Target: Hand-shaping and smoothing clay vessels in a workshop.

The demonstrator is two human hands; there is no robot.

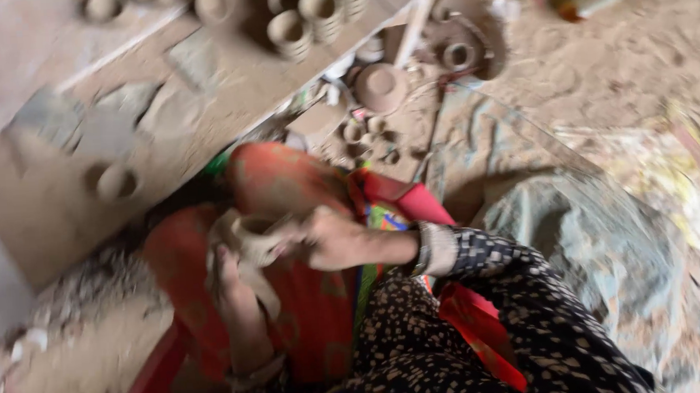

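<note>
— Hands first: what are they doing, near the middle of the frame?

— Left hand (226,270) sits lower left of centre, fingers curled up around a small clay cup (253,229) and a grey rag (251,269) that hangs down from it; the right hand (330,238) comes in from the right, closed at the cup's rim, thumb and fingers pinching the edge; the frame is blurred, so I cannot tell exactly how the fingertips lie.

— And the cup itself?

— Just left of centre, held above the lap, mouth up and tilted a little toward the upper right; it is unfired, the same dull brown as the rag; below it lies an orange-red cloth (292,305) spread over the knees.

— Sleeves?

— Dark sleeve (486,309) with pale specks across the lower right; a band of bangles (428,248) at the right wrist.

— What lies about them?

— Wooden board (157,95) slants across the upper left, dusted with clay; a single cup (116,182) stands on it at left, and a cluster of stacked cups (314,12) sits at the top centre; beyond the board's edge, upper centre, a brown clay lid (380,85) and a few tiny cups (366,131) rest on the ground; a grey plastic sheet (603,238) covers the right side, over sandy floor (625,58).
</note>
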